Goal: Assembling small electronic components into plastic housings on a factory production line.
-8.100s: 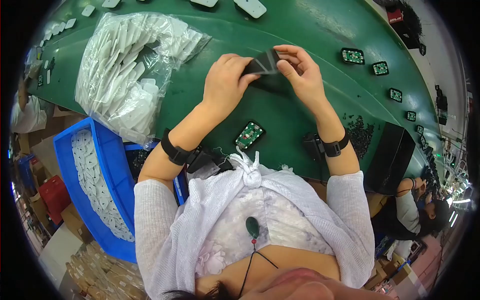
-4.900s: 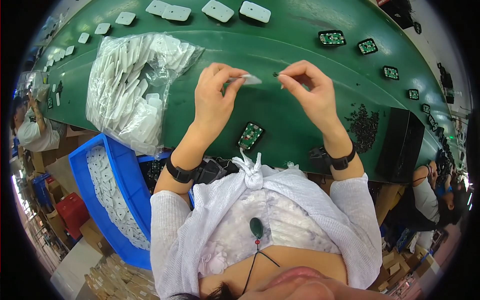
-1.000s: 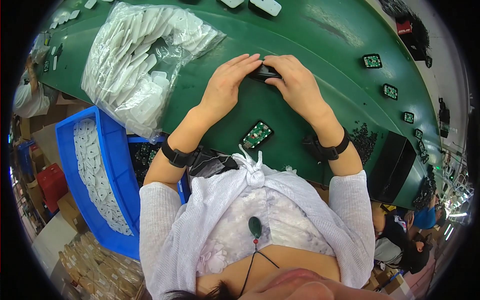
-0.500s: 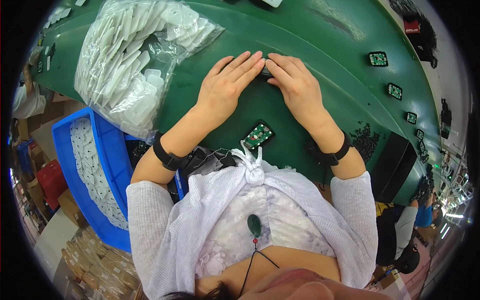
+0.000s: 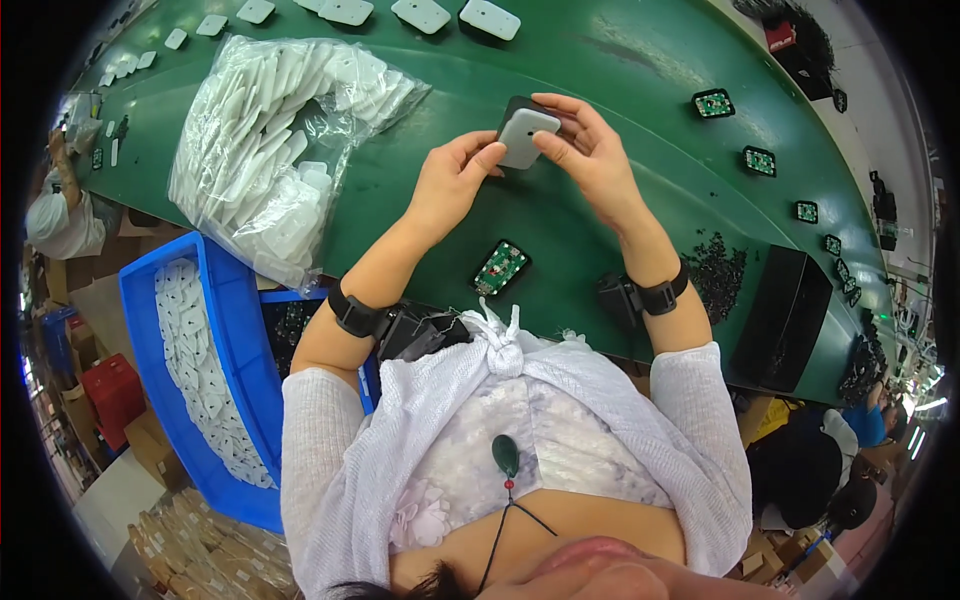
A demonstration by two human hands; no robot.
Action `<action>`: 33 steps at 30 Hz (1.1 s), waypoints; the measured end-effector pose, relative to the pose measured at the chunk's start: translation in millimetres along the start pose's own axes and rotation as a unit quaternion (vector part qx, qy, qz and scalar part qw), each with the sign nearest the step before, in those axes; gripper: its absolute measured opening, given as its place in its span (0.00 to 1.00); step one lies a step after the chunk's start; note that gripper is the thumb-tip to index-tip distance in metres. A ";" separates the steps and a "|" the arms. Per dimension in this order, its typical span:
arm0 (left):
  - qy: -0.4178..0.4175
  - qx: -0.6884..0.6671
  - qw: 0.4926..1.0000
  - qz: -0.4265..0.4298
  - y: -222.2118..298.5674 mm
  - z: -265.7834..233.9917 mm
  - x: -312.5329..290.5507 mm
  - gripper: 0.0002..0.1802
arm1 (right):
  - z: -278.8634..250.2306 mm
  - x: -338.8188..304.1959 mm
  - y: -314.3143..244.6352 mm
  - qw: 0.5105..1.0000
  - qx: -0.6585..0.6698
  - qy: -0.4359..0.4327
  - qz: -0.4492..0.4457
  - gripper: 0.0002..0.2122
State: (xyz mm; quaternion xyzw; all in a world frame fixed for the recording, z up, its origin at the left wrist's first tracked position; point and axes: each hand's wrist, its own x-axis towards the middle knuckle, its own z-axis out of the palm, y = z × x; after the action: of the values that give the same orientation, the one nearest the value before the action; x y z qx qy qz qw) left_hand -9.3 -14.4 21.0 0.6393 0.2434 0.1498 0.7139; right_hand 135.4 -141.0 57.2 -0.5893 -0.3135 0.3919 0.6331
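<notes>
Between both hands I hold a small flat device case [image 5: 520, 142], black at the back with a light grey-white cover facing me. My left hand [image 5: 458, 172] grips its left edge, thumb on the near side. My right hand [image 5: 588, 150] holds the right edge, its thumb on the cover and its fingers behind. Nearer to me, on the green table, lies an open black case with a green circuit board [image 5: 501, 268]. To the left sits a clear plastic bag [image 5: 290, 150] of white covers.
A blue bin [image 5: 228, 370] of white pieces stands left of the table [image 5: 430, 215]. At right are a pile of small black parts [image 5: 718, 280], a black box [image 5: 780, 318] and a row of cases with boards [image 5: 759, 161]. White-covered cases [image 5: 420, 15] line the far edge. Other people are at both sides.
My hands, formerly laid flat together over the case, now hold it tilted up with its cover showing. The view has shifted, bringing the row of white-covered cases in at the far edge.
</notes>
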 end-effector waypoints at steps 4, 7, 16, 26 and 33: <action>-0.016 -0.049 0.999 -0.017 1.4 5.6 -0.3 0.20 | 6.8 2.4 5.2 0.999 -0.001 0.021 -0.029 0.21; -0.018 -0.061 0.997 -0.036 1.0 6.0 2.5 0.20 | 4.5 11.9 8.7 0.997 -0.035 0.035 -0.051 0.21; 0.012 -0.051 0.998 0.027 -16.4 0.4 11.2 0.20 | -52.0 108.0 -0.5 0.925 -0.367 0.023 -0.092 0.16; -0.002 -0.067 0.998 0.015 -11.7 -4.9 10.4 0.18 | -62.9 167.4 -10.7 0.908 -0.410 -0.086 -0.012 0.13; -0.010 -0.083 0.996 0.010 -12.3 -5.3 10.9 0.18 | -58.9 167.2 -11.3 0.885 -0.464 -0.020 -0.029 0.17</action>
State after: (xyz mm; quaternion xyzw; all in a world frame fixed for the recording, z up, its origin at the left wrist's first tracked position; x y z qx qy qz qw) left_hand -4.3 -5.9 6.8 0.5814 0.2168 0.1704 0.7655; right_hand 270.4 -25.8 51.1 -0.7983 -0.4895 0.1946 0.2919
